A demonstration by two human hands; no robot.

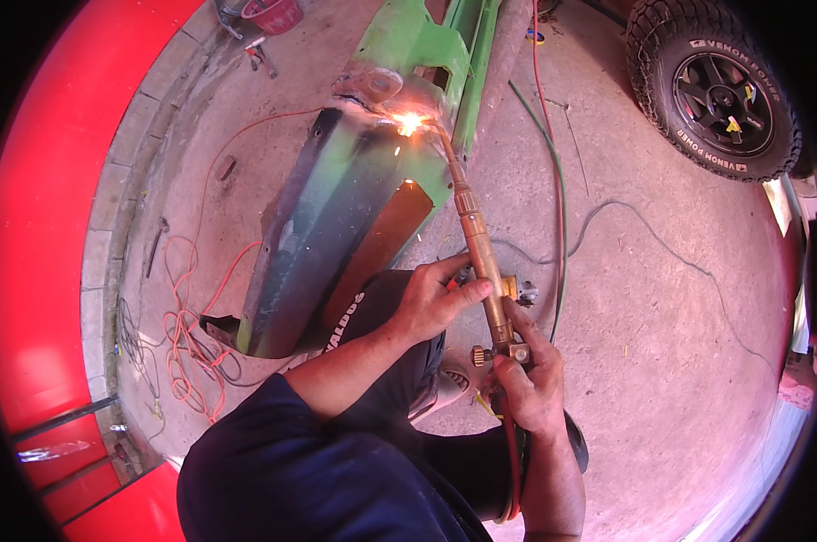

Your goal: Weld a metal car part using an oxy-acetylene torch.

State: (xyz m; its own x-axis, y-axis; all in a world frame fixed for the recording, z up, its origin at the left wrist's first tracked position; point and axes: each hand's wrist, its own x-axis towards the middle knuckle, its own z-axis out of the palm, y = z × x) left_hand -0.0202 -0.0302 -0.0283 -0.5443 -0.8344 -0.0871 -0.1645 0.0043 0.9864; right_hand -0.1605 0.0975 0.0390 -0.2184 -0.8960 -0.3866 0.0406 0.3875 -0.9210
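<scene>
A brass gas torch (483,248) is held by both hands, its tip angled up and away to the left. My left hand (434,298) is closed about the middle of the handle, thumb on top. Lower down, my right hand (530,384) wraps the rear end beside the valve knobs. The tip meets a bright glow with sparks (410,123) on a green and dark sheet-metal body part (336,208). Around the glow the metal looks scorched and bare; the flame's glare hides the exact spot. A red hose (514,452) runs down from the torch's rear.
A tangled orange cord (187,361) lies on the concrete floor at left, near a hammer-like tool (155,248). Red and green hoses (558,181) and a thin grey cable (643,221) cross the right side. A wheel (720,99) stands at far right; a red bucket (273,14) at far left.
</scene>
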